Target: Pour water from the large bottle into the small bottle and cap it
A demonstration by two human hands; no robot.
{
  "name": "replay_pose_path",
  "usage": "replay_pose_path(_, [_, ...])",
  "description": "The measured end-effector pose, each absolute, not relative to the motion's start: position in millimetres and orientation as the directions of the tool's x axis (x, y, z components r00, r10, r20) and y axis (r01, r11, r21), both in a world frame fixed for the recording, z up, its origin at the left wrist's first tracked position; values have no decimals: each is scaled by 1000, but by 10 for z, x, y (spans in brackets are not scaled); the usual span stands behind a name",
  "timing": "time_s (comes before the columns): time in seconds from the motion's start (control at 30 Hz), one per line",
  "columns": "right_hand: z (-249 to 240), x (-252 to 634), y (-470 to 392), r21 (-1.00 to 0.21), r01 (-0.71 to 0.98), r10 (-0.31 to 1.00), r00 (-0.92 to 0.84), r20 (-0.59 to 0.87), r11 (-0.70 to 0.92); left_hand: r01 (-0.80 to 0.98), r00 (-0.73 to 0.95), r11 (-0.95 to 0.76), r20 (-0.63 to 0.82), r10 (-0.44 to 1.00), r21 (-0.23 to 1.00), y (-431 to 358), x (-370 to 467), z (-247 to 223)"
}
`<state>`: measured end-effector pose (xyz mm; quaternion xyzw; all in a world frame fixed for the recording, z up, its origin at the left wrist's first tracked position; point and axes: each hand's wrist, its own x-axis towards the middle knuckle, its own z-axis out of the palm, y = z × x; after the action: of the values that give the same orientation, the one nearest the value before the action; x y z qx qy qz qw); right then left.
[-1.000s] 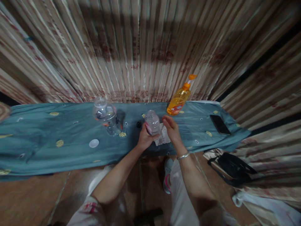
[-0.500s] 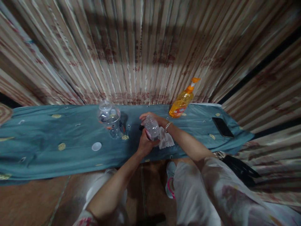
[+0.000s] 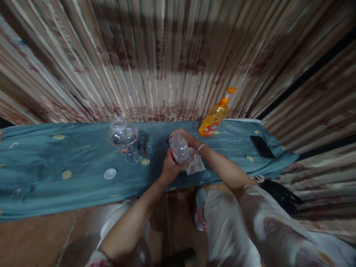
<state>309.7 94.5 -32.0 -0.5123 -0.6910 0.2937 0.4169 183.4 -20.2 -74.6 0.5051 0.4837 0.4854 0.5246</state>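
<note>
Clear plastic fills the left hand [image 3: 169, 166]: its fingers and thumb are curled around the lower part of a small bottle [image 3: 180, 147], whose neck points up and away, with no cap on it. The right hand [image 3: 184, 134] is bent round the far side of the bottle, just beside its neck and partly open; whether it presses on the plastic I can't tell, since its fingers are largely hidden. Both hands are thus engaged close around the one bottle. A dark bit [image 3: 168, 141] shows at the right hand's fingertips, too small to name.

Just right of the hands, a pale crumpled cloth [image 3: 195, 164], or perhaps a tissue, lies partly behind the bottle. Left of them stand a large clear jar [image 3: 126, 139] and, nearer the body, a flat white disc [image 3: 110, 173] on the covered table [image 3: 86, 163]. Beyond the right wrist are an orange pump bottle [image 3: 213, 120] and, farther right, a dark phone [image 3: 262, 147]. Under the table edge, the right forearm and sleeve partly cover a black bag [image 3: 280, 194].
</note>
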Motion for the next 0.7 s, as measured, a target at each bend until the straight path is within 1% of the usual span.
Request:
replay_pose_path(0.07, [-234,3265,939,-870,426,966,-168,194,249,-4,53,-19,19,998,1000,-168,1850,-769])
replay_pose_path(0.17, [-38,3565,786,-925,338,981,-139,132,173,14,53,-41,40,998,999,-123,1893,-818])
replay_pose_path(0.2, [43,3661,704,-946,288,985,-127,119,151,9,56,-42,41,998,999,-113,1911,-837])
replay_pose_path(0.27, [221,3819,520,-991,102,991,-112,72,84,-3,63,-34,35,997,999,-97,1951,-876])
replay_pose_path(0.33, [407,3917,344,-997,33,991,-116,70,74,1,61,-21,21,998,1000,-91,1989,-911])
replay_pose_path(0.43, [653,3963,153,-981,116,978,-158,134,153,25,67,-35,33,997,999,-91,2032,-941])
replay_pose_path(0.53, [835,3940,59,-924,284,956,-220,196,255,45,77,-43,39,996,998,-98,2058,-936])
replay_pose_path(0.6, [939,3911,28,-848,421,937,-267,224,322,57,80,-43,38,996,997,-104,2071,-922])
replay_pose_path(0.7, [1099,3856,2,-675,605,903,-348,253,422,43,107,-71,66,992,997,-116,2086,-894])
